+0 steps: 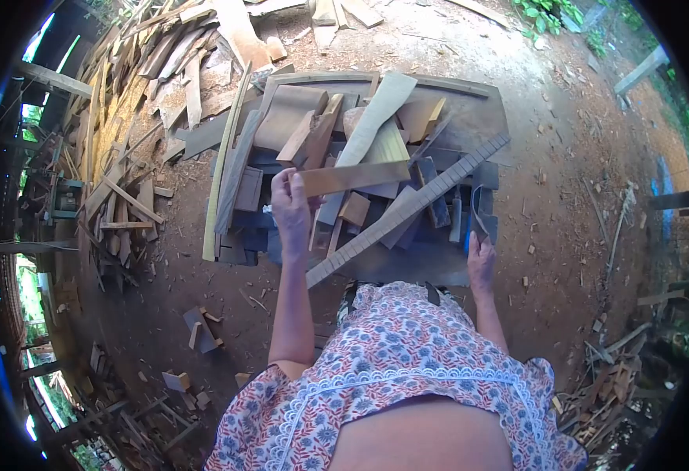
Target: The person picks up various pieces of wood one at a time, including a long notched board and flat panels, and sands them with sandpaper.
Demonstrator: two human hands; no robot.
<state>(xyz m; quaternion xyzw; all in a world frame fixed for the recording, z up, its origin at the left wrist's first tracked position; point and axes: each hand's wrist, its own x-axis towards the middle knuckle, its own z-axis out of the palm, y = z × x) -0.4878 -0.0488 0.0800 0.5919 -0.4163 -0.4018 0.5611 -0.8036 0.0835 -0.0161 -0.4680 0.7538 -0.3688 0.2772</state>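
Observation:
My left hand (289,196) is closed on the left end of a flat brown wooden board (352,179), raised over the pile on the work table (482,114). At the table's right front, my right hand (482,255) has its fingers closed round the lower end of a thin, dark curved strip (478,210). Between my hands a long strip with evenly spaced cross lines (415,206) lies diagonally over the pile. A pale curved board (376,118) and several wood blocks lie behind the brown board.
Heaped offcuts (117,102) stand at the back left, with crossed pieces (125,208) below them. Small blocks (202,330) lie on the ground at the front left. Another scrap pile (611,392) is at the lower right. A post (641,71) stands at the right.

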